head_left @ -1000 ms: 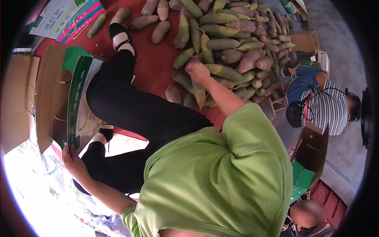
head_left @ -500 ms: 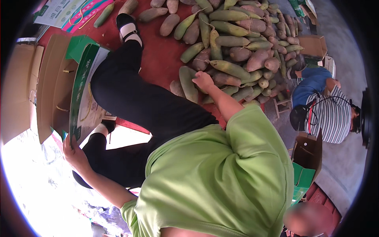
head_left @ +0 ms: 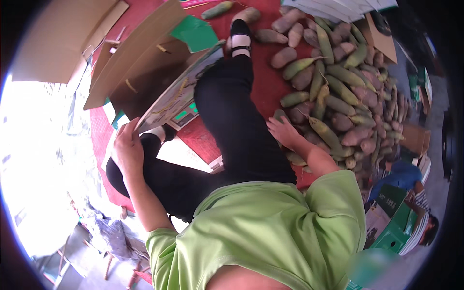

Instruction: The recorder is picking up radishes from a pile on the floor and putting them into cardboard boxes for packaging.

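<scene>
My left hand (head_left: 128,150) is closed on the near edge of an upright flap of an open cardboard box (head_left: 137,60). The box stands tilted beside my legs, brown inside with yellow cord handles and a green flap. My right hand (head_left: 282,131) reaches past my knee to the near edge of a pile of radishes (head_left: 333,116). Its fingers are curled round a green radish (head_left: 279,115), whose end shows above them while the rest is hidden. Around it lie long green and brownish-pink radishes.
A red mat (head_left: 266,79) lies under the box and pile. Another brown carton (head_left: 63,41) stands far left. At the right, a person in stripes (head_left: 421,224) is behind a green carton (head_left: 398,227). A pale panel with green rectangles (head_left: 183,115) sits between my legs.
The view has swung, so the box, legs and pile appear farther right. My right hand has drawn slightly nearer my knee with the radish. A green carton has appeared before the person at right.
</scene>
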Action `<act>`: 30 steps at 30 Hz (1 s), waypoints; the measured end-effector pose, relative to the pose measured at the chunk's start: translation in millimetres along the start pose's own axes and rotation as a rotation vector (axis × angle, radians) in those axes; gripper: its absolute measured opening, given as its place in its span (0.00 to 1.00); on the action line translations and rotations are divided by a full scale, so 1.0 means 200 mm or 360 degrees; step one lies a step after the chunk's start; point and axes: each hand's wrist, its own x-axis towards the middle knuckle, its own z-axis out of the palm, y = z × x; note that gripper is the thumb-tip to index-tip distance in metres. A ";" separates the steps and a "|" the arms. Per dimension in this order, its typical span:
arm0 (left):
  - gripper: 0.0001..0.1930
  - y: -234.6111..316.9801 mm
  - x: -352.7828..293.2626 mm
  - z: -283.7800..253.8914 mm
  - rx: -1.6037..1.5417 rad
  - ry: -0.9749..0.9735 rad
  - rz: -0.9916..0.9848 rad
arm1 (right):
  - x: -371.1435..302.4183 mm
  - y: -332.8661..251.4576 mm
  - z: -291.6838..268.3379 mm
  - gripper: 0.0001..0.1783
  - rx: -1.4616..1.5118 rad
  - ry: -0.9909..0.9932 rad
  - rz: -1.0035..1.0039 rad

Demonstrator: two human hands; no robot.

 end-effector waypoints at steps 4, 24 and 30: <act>0.14 -0.02 -0.01 -0.01 0.0042 -0.0052 -0.0053 | -0.01 0.01 0.03 0.13 -0.0213 -0.0145 -0.0620; 0.14 0.00 0.01 -0.04 0.0120 -0.0136 -0.0089 | 0.21 0.24 -0.20 0.37 0.0162 -0.0142 0.0703; 0.13 0.02 0.03 -0.04 0.0120 -0.0194 -0.0121 | 0.33 0.57 -0.40 0.33 0.1567 0.1064 0.1069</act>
